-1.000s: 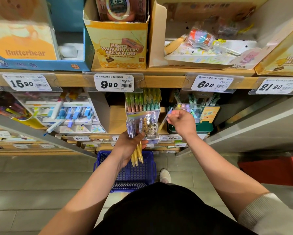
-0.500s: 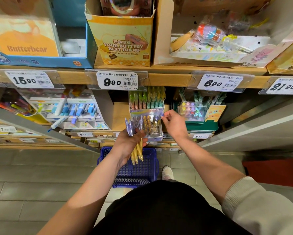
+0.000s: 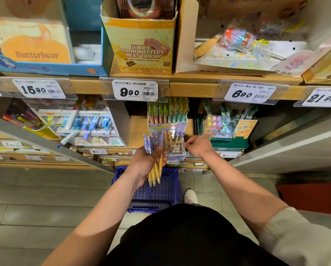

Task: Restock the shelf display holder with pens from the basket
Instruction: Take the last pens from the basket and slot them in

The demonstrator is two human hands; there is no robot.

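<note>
Now, pens (image 3: 154,170): a bundle with clear amber barrels at one end and purple tops at the other, packed side by side in a slight fan.
Left hand (image 3: 142,164): fingers and thumb curled round the middle of the bundle, gripping it just in front of the lower shelf's front edge and above the basket.
Right hand (image 3: 198,146): fingers bent, thumb and forefinger drawn together at the right wall of the display holder; whether they pinch anything I cannot tell.
Display holder (image 3: 173,144): clear plastic, at the front edge of the lower shelf, with purple and amber pens standing in it.
Basket (image 3: 151,198): blue plastic mesh, on the floor below both hands; what it holds is unclear.
Around: green pens (image 3: 168,111) stand in a row behind the holder; a green box (image 3: 229,144) sits just to its right; a 9.90 price tag (image 3: 135,91) hangs on the upper shelf's edge.
In the way: the bundle's purple tops overlap the holder's front left corner.
Pointing: long axis runs from person to shelf, amber tips toward the person, purple tops toward the shelf.
</note>
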